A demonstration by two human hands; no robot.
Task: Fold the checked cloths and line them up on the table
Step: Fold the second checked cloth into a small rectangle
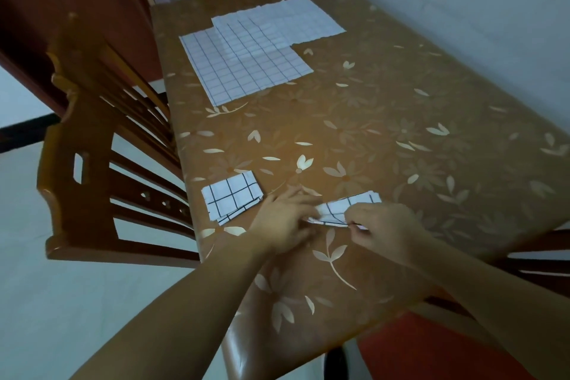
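Two hands at work: left hand and right hand, each with fingers curled and pinching the cloth being folded.
Cloth in hand: small, narrow, part-folded, low over the surface, just right of the folded cloth.
Folded cloth: flat, close to the near left edge, apart from the left hand.
Unfolded cloths: overlapping pile, spread flat, well beyond the folded cloth toward the far end.
Risk, slip: thin folded layers likely to spring open if either pinch loosens before pressing flat.
Risk, skew: uneven edges if one hand pulls more than the other, judged from the crumpled near edge.
Risk, knock: left wrist near enough to the folded cloth to nudge it out of line.
Around: wooden chair left of the folded cloth; nothing between the two small cloths.
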